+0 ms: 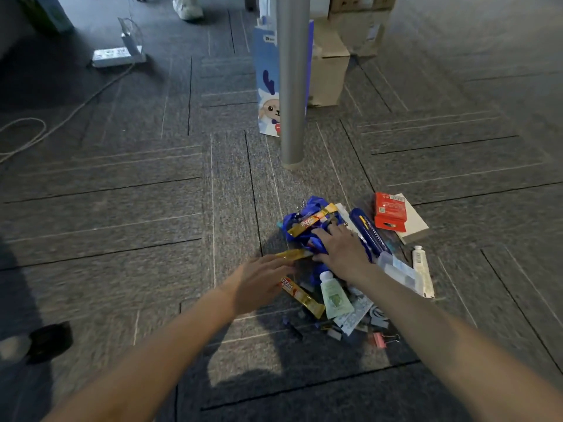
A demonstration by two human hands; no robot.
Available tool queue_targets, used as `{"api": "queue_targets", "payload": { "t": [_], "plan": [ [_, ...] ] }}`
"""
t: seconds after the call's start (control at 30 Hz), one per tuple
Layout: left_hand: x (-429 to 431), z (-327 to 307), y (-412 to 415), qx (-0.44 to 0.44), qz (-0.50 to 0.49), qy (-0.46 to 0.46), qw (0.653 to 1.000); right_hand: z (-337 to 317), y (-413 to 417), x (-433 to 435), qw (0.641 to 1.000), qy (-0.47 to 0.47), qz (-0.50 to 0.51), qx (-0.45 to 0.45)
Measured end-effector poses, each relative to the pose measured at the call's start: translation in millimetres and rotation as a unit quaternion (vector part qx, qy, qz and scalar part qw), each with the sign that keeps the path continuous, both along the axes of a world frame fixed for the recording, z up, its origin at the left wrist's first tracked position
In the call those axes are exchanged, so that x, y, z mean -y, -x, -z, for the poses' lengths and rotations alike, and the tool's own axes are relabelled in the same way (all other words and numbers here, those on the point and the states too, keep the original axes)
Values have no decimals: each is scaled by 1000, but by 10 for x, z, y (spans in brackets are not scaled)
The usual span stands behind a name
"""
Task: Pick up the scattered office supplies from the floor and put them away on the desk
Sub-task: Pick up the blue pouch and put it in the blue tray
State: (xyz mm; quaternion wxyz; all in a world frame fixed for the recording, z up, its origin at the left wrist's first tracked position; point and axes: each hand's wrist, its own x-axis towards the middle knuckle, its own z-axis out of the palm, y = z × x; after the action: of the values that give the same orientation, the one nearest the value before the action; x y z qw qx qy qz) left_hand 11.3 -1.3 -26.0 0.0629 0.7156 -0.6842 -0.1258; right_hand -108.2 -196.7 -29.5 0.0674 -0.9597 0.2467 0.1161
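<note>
Office supplies (335, 296) in a heap beneath the spread right hand (341, 249), straight-fingered left hand (259, 283) just beside.

The grey carpet-tile floor (122, 208), crossed by dark seams, carries a loose heap: a crumpled blue fabric lanyard bundle (297, 222), gold foil coffee sachets (301, 296), a dark blue plastic cutter (370, 233), a small red cardboard box (390, 214) lying on a pale flat notebook (416, 223), a white tube (422, 269), a pale green squeeze tube (334, 295) and a pink binder clip (380, 339). Beyond the heap stand a round grey metal post (292, 86), a blue-and-white cartoon paper bag (268, 92) and brown cardboard boxes (329, 68). A white cable (27, 132) loops across the left.
</note>
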Motion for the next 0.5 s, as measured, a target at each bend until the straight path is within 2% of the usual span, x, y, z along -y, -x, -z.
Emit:
{"api": "queue_targets", "payload": {
  "t": [0.1, 0.2, 0.33, 0.4, 0.5],
  "plan": [
    [41, 42, 74, 11, 31, -5, 999, 17, 40, 18, 992, -62, -2, 107],
    [60, 129, 170, 8, 57, -31, 998, -42, 112, 81, 971, -143, 42, 185],
    [129, 207, 239, 32, 46, 18, 998, -168, 199, 154, 944, -173, 92, 266],
    [178, 257, 249, 14, 34, 11, 999, -275, 228, 198, 930, -184, 98, 302],
    [185, 339, 203, 59, 43, -20, 997, -465, 267, 267, 918, -206, 84, 329]
  ]
}}
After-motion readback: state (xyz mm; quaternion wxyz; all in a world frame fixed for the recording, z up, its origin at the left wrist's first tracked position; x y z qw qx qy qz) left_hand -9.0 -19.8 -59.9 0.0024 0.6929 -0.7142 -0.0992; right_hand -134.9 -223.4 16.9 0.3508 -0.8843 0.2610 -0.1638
